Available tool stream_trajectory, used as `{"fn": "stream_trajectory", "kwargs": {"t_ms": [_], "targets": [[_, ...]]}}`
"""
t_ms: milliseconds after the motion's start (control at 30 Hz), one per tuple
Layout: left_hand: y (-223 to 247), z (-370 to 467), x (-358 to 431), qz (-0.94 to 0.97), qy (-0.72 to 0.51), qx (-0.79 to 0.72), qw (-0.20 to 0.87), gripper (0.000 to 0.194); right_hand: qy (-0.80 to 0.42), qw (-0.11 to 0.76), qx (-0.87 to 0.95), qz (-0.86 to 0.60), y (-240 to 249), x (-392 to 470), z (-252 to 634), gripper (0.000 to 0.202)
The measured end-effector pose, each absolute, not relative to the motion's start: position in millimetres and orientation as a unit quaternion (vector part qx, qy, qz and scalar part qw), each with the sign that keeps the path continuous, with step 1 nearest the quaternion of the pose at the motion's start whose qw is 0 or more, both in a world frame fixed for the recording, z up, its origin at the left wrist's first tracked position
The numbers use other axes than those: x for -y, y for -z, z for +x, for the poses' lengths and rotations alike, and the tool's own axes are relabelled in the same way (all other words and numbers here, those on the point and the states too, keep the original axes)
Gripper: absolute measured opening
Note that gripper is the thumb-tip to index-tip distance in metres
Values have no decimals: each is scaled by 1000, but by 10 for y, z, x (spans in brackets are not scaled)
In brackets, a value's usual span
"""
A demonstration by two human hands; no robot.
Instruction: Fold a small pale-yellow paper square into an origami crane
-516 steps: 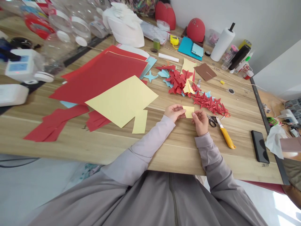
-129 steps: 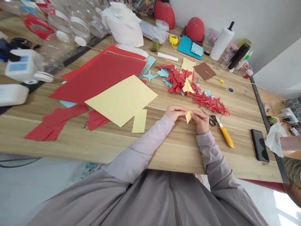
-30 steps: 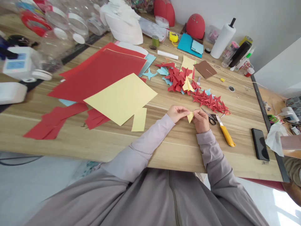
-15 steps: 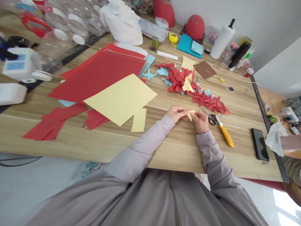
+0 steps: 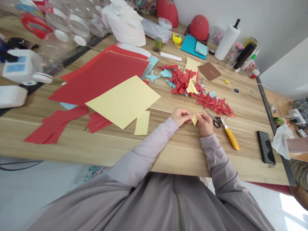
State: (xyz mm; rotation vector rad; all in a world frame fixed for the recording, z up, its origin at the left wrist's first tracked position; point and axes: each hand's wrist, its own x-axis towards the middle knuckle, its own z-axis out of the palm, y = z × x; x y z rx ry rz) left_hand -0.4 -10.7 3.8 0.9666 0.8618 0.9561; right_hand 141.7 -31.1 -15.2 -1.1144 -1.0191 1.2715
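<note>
A small folded piece of yellow paper (image 5: pixel 194 120), roughly a triangle with its tip downward, is pinched between my two hands above the table. My left hand (image 5: pixel 180 117) is closed on its left corner. On the right corner, my right hand (image 5: pixel 204 123) grips with thumb and fingers. Just right of that hand lie black scissors (image 5: pixel 216 121) and a yellow-handled utility knife (image 5: pixel 232 138). Beyond my hands is a pile of red folded paper stars (image 5: pixel 180 81), with a yellow folded piece (image 5: pixel 192 87) on top. To the left rest a large yellow sheet (image 5: pixel 122 101) and a yellow strip (image 5: pixel 141 123).
Large red sheets (image 5: pixel 101 70) and red strips (image 5: pixel 51 126) cover the table's left part. A phone (image 5: pixel 265 147) lies near the right edge. Clear plastic bottles (image 5: pixel 78 24) stand at the far left. Along the back are a tape measure (image 5: pixel 176 38) and a white bottle (image 5: pixel 227 41).
The small yellow paper has turned between my fingers, and its pointed end now hangs downward in plain view. My right-hand fingers have shifted slightly upward on it.
</note>
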Motion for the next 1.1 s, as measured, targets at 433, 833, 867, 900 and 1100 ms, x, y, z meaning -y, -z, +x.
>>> {"fn": "stream_trajectory", "kwargs": {"t_ms": [433,833,867,900,1100], "targets": [[13,12,92,377,-411,-319,767,40,-549,583,393,-452,58,313,1379,28],[-9,0,88,398,-425,-337,739,41,-536,534,474,-450,103,328,1419,25],[-12,4,91,402,-429,-340,734,41,-537,534,471,-453,108,325,1422,25],[-15,8,93,407,-433,-343,727,42,-536,533,469,-458,113,322,1424,25],[-22,12,92,439,-454,-374,679,42,-529,528,477,-463,114,326,1410,27]]}}
